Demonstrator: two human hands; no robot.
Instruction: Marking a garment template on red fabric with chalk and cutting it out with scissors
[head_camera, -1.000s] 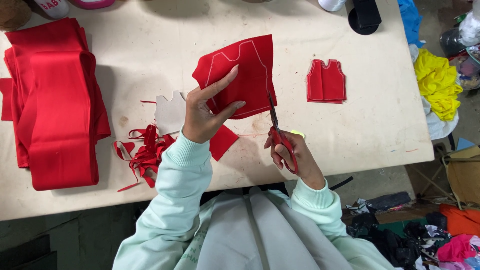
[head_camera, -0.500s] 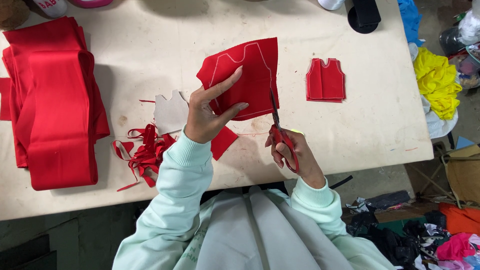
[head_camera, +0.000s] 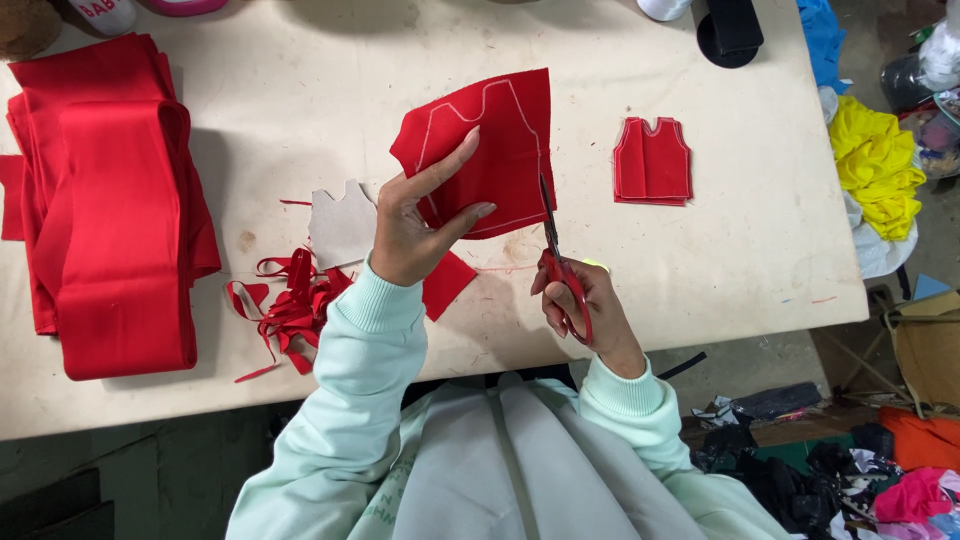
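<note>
Since half a second ago the red cloth piece (head_camera: 490, 150) has shifted slightly in the left hand (head_camera: 415, 235), and the scissors (head_camera: 562, 268) have edged further up its right side. The left hand pinches the cloth above the table (head_camera: 300, 90); the right hand (head_camera: 585, 310) grips the red-handled scissors. The cloth bears a chalked vest outline.

Red fabric piece (head_camera: 495, 150) with white chalk lines, red-handled scissors (head_camera: 565, 275)
</note>
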